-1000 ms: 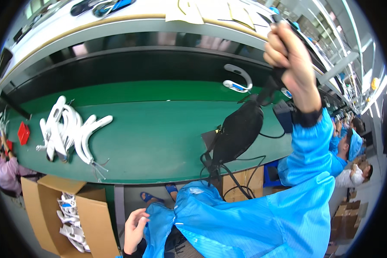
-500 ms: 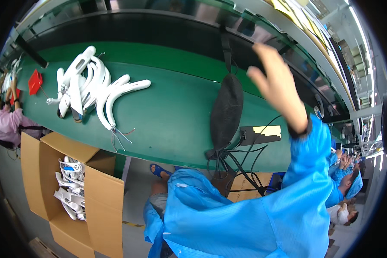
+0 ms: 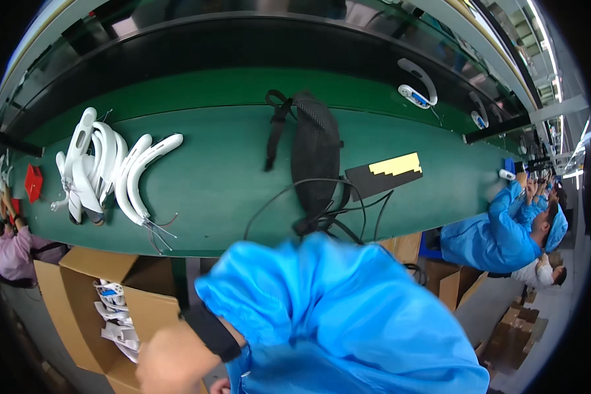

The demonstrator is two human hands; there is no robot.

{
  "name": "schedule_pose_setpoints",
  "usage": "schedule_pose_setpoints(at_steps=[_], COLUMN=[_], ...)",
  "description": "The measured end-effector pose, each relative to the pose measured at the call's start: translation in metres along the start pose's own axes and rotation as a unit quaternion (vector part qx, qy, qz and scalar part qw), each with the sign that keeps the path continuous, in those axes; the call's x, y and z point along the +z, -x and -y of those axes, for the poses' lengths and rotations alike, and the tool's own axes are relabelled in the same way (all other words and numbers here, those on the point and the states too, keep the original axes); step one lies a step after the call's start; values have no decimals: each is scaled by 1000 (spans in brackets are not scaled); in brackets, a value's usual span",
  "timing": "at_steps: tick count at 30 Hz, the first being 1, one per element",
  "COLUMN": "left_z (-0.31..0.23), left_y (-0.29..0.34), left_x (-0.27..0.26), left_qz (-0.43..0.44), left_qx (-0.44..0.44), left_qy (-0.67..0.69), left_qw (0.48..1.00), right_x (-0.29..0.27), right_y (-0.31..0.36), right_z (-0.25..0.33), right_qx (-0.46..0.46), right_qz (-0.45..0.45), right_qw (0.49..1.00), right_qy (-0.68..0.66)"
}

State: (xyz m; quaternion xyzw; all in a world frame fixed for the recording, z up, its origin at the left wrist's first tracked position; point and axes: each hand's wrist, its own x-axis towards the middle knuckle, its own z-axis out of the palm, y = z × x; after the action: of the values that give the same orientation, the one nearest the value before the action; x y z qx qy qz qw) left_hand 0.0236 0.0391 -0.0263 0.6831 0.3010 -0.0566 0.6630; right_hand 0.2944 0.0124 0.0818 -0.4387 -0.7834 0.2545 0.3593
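Observation:
My right hand [image 3: 172,358] is low at the left, crossing my body in a blue sleeve with a black band at the wrist. It is blurred in front of the open carton [image 3: 159,312], its fingers hidden, so I cannot tell what it holds. A bit of skin at the lower edge beside it seems to be my left hand [image 3: 220,386]; its fingers barely show. On the green bench [image 3: 230,190] lies a pile of white curved plastic parts [image 3: 115,154] with thin wire ends. A black elongated mesh bag [image 3: 315,148] with straps and black cables lies mid-bench.
A black flat piece [image 3: 383,176] with yellow paper lies right of the bag. White parts [image 3: 119,315] fill the carton. A red tray [image 3: 33,183] sits far left. A white curved device [image 3: 417,95] is at the back. Co-workers sit left [image 3: 26,253] and right [image 3: 499,233].
My right hand has come down from above the right of the bench to the lower left. The view has shifted, and the bag's upper strap now hangs at its left.

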Motion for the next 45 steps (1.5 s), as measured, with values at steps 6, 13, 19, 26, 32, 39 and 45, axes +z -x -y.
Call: schedule_pose_setpoints(at_steps=[6,13,19,26,32,39,45], left_z=[-72,12,12,-86,-142,-154,-173], left_y=[-65,-164,-236,-242,-243,-241,-231], left_x=[72,172,213,266,260,273,297], left_qz=[106,296,256,342,399,362,307], left_qx=[-34,46,73,-24,-102,-236,-230], left_qy=[103,-14,-79,154,267,322,294], left_qw=[988,954,961,927,871,842,875], right_x=[-46,63,74,-15,-24,-28,42], right_y=[143,372,344,291,352,394,391], right_z=[-9,20,3,67,86,65,50], right_qx=[437,721,652,627,639,595,528], right_qz=[251,-42,-288,-298,-449,-467,-428], right_qw=[823,690,584,686,606,624,625], right_qy=[261,-53,-388,-217,-155,-195,-384])
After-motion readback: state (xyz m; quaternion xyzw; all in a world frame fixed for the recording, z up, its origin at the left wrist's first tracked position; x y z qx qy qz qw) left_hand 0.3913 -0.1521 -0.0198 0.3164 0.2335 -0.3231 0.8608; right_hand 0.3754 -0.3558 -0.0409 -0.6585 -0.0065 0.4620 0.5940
